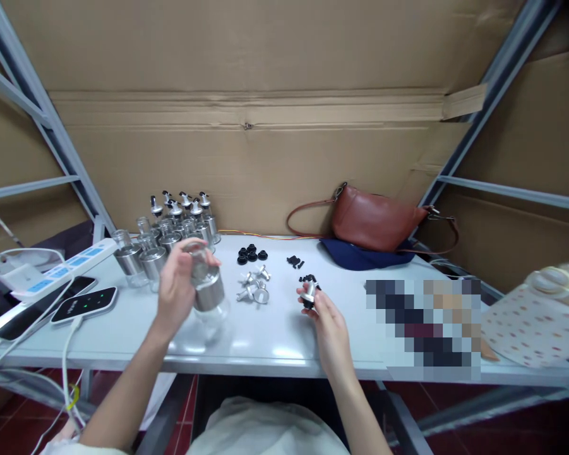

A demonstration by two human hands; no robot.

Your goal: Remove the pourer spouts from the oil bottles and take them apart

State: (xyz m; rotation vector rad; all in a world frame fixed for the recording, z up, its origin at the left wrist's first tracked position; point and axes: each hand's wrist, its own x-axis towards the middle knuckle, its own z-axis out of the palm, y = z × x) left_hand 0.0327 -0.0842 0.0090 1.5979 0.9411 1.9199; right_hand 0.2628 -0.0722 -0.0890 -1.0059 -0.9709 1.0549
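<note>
My left hand [176,292] is wrapped round the neck of a clear glass bottle [209,294] with a silver metal band, held over the table. In my right hand [330,319] is a silver pourer spout [309,292] with a black base, pinched between the fingers. Between the hands lie several loose silver spout parts [253,287]. Behind them sits a group of black stoppers [251,254]. Small black pieces [294,260] lie further right, and more of them lie just behind my right hand.
At the back left stand several banded glass bottles [152,259], some topped with pourers. A power strip [71,268] and a white charging device [85,305] with cables lie left. A brown handbag [374,218] rests on dark blue cloth [345,254]. A dotted white item [530,325] is at right.
</note>
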